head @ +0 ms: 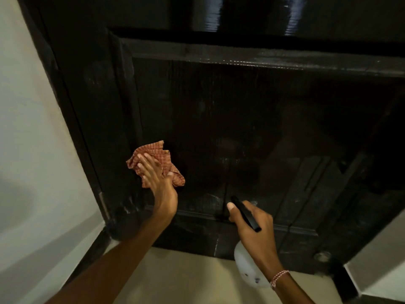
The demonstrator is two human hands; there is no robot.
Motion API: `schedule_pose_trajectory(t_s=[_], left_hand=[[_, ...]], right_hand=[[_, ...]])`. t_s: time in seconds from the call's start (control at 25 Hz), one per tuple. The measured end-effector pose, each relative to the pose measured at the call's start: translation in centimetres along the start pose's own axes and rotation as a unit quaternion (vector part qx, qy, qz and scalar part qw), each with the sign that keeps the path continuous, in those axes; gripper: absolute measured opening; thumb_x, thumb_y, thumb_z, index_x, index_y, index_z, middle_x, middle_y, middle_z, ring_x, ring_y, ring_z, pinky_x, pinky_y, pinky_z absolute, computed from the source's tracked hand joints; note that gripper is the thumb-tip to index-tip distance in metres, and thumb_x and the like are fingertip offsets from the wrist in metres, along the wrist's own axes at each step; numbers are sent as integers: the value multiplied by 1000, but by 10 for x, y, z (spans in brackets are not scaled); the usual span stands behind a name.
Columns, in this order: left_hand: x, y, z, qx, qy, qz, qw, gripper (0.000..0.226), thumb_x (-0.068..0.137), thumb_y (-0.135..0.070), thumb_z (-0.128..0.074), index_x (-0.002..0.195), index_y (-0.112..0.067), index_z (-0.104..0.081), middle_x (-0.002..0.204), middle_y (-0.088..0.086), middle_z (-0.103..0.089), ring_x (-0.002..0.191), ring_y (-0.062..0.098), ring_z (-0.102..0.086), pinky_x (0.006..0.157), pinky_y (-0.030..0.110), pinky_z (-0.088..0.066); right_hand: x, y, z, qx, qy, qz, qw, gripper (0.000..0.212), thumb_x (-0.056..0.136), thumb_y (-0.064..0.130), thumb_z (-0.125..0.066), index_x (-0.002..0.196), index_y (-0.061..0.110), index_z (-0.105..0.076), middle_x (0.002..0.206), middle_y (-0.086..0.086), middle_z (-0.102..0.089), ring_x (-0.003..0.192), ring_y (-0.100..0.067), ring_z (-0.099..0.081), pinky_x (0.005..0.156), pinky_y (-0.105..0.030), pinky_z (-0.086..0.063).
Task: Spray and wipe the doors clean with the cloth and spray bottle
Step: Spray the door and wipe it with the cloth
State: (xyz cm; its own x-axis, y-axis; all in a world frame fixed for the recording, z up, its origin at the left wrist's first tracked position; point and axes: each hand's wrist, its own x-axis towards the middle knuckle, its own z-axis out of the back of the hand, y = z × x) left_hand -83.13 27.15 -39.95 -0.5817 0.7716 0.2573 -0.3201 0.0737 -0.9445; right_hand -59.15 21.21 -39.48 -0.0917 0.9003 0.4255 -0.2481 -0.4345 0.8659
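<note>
A dark, nearly black panelled door (241, 119) fills most of the view. My left hand (154, 174) presses a crumpled orange checked cloth (163, 156) flat against the door's lower left panel, fingers straight. My right hand (254, 227) grips the black head of a spray bottle (246, 263), whose white body hangs below my palm, close to the door's bottom rail. The nozzle points at the door. Wet streaks shine on the lower panel.
A pale wall (28, 128) runs along the left of the door frame. A light tiled floor (175, 279) lies below. Another pale wall (381, 266) stands at the lower right, beside a small round fitting (322, 256) near the door's bottom.
</note>
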Motion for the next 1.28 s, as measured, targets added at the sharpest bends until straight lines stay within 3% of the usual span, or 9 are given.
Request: schedule_pose_trajectory(t_s=[0.08, 0.16, 0.24, 0.4, 0.6, 0.76, 0.92, 1.16, 1.28], left_hand=[[-7, 1, -7, 98, 12, -30, 995, 73, 107, -38, -24, 155, -16, 26, 169, 14, 29, 158, 30, 24, 128, 49, 16], [-18, -3, -17, 192, 48, -165, 966, 68, 107, -50, -9, 155, -27, 33, 166, 6, 38, 155, 26, 32, 123, 42, 27], [-27, -11, -34, 234, 98, -301, 919, 64, 109, -50, -2, 159, -26, 30, 165, -1, 40, 154, 25, 35, 120, 42, 32], [-33, -45, -66, 272, 130, -405, 863, 63, 110, -48, -3, 161, -26, 26, 168, -1, 36, 155, 29, 33, 120, 51, 30], [-38, -85, -108, 397, 102, -554, 725, 75, 107, -64, -3, 166, -19, 12, 173, 4, 19, 159, 34, 20, 124, 59, 18], [-60, -128, -149, 419, 115, -638, 636, 71, 107, -65, -5, 167, -28, 7, 175, 7, 11, 160, 35, 12, 126, 60, 8], [-79, -156, -188, 425, 128, -697, 564, 65, 110, -54, -9, 165, -30, 15, 174, 5, 20, 160, 31, 16, 128, 56, 7], [-89, -193, -226, 478, 88, -755, 440, 96, 101, -71, -26, 163, -14, 21, 171, 14, 24, 159, 36, 17, 129, 56, 3], [-88, -196, -234, 484, 82, -764, 419, 86, 107, -57, -26, 164, -9, 17, 172, 15, 21, 160, 36, 15, 130, 55, -1]], right_hand=[[-1, -1, 16, -7, -15, -6, 1000, 28, 101, 27, -68, 74, 21, -70, 70, 4, -70, 71, -13, -69, 68, -16, -49], [-4, -5, 28, -10, -29, -18, 999, 24, 101, 24, -69, 77, 21, -72, 71, 7, -71, 76, -13, -71, 71, -14, -49], [-7, -8, 40, -16, -44, -20, 999, 23, 101, 23, -69, 78, 19, -73, 72, 6, -71, 75, -11, -70, 70, -14, -50], [-14, -13, 66, -24, -72, -23, 997, 26, 101, 25, -70, 77, 14, -72, 71, 1, -70, 73, -14, -70, 69, -24, -54], [-28, -21, 104, -48, -114, -42, 991, 31, 100, 31, -70, 75, 13, -71, 67, -2, -68, 66, -13, -67, 63, -25, -52], [-40, -32, 134, -67, -153, -87, 982, 28, 100, 47, -70, 82, 25, -74, 78, 6, -73, 84, -16, -70, 79, -30, -54], [-48, -27, 168, -41, -201, -86, 975, 32, 96, 43, -67, 78, 17, -73, 69, 2, -69, 67, -9, -66, 63, -15, -48], [-67, -43, 210, -29, -252, -138, 957, 28, 94, 49, -67, 86, 24, -74, 74, 2, -74, 71, -16, -71, 64, -31, -60], [-75, -43, 224, -26, -270, -123, 955, 28, 95, 41, -67, 82, 16, -73, 68, 6, -71, 65, -10, -68, 59, -17, -53]])
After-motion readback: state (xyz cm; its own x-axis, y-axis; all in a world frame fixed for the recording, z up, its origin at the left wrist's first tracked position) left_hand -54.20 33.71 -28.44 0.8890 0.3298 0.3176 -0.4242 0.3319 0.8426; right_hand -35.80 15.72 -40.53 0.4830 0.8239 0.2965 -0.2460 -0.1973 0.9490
